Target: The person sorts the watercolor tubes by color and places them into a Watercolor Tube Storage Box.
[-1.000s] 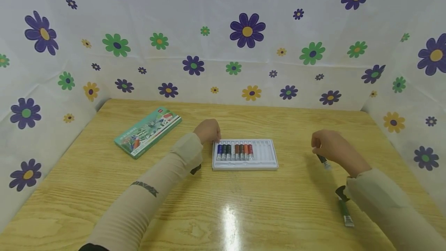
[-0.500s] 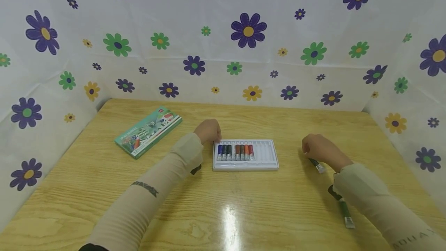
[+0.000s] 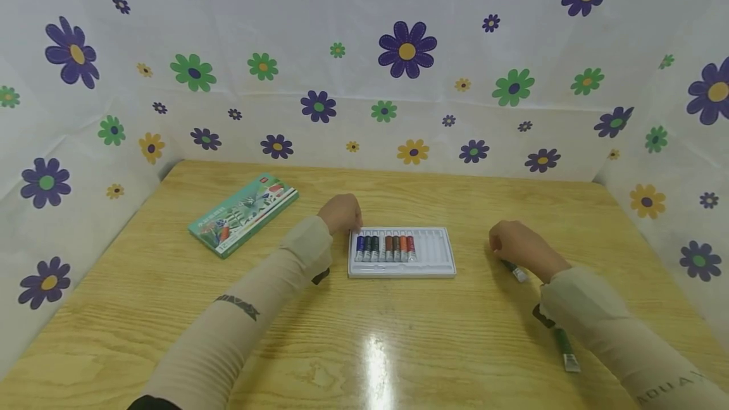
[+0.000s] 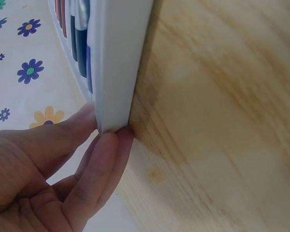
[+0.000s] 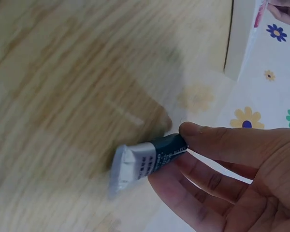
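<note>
A white plastic paint tray (image 3: 435, 247) lies on the table, with several paint tubes (image 3: 400, 248) in its left slots and bare slots at its right end. My left hand (image 3: 340, 212) pinches the tray's far left corner, thumb at the rim and fingers against the side wall (image 4: 120, 72). Right of the tray, my right hand (image 3: 525, 248) holds a dark green paint tube (image 5: 154, 155) between thumb and fingers, crimped silver end outward. Its cap end is hidden in the grip. Another green paint tube (image 3: 566, 350) lies on the table near the right forearm.
A green illustrated cardboard box (image 3: 243, 215) lies slanted at the back left of the wooden table (image 3: 296, 347). Flower-patterned cloth (image 3: 228, 30) rises behind the table and along both sides.
My right hand has moved left and slightly nearer with the dark green paint tube, slowing over the last half second. My left hand stays at the tray corner.
</note>
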Available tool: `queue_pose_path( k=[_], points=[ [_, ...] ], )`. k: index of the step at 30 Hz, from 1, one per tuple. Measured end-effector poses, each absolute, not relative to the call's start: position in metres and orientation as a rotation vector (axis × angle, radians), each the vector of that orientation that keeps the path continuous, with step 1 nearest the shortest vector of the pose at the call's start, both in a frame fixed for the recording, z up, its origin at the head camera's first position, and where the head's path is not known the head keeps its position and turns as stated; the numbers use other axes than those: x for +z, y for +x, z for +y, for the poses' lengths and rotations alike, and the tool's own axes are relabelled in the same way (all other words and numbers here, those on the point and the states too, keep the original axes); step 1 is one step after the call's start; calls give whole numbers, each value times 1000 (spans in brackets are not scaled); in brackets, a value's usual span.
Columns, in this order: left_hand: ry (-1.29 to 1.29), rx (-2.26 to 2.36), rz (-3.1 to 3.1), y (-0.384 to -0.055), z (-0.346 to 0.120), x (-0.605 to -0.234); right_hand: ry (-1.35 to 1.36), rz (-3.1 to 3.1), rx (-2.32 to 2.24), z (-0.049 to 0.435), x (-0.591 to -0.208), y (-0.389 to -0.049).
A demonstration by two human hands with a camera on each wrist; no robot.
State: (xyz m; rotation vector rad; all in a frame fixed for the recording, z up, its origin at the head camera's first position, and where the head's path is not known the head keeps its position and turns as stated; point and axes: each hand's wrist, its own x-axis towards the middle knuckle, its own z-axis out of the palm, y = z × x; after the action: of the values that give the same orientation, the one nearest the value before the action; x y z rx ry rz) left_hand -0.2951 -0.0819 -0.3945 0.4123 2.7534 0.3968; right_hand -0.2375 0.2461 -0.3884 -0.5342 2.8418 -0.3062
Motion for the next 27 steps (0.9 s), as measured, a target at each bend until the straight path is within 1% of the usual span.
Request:
queue_pose_path(
  k=[5,8,9,12,15,16,20,27],
  points=[
    [406,379,2734,-299,-81,-398,-511,2839,-309,245,-390,-235],
    [423,385,2726,-308,-83,-407,-506,2842,-321,245,-391,-233],
    [464,415,2731,-318,-86,-419,-513,2846,-325,245,-391,-233],
    [471,411,2723,-324,-87,-426,-532,2860,-338,245,-391,-232],
    [442,412,2713,-322,-86,-421,-538,2866,-344,245,-390,-233],
    [401,386,2707,-313,-83,-409,-540,2867,-344,244,-390,-234],
    [423,382,2745,-299,-82,-396,-538,2873,-347,238,-385,-238],
    [427,382,2752,-294,-81,-393,-540,2901,-386,216,-371,-246]
  ],
)
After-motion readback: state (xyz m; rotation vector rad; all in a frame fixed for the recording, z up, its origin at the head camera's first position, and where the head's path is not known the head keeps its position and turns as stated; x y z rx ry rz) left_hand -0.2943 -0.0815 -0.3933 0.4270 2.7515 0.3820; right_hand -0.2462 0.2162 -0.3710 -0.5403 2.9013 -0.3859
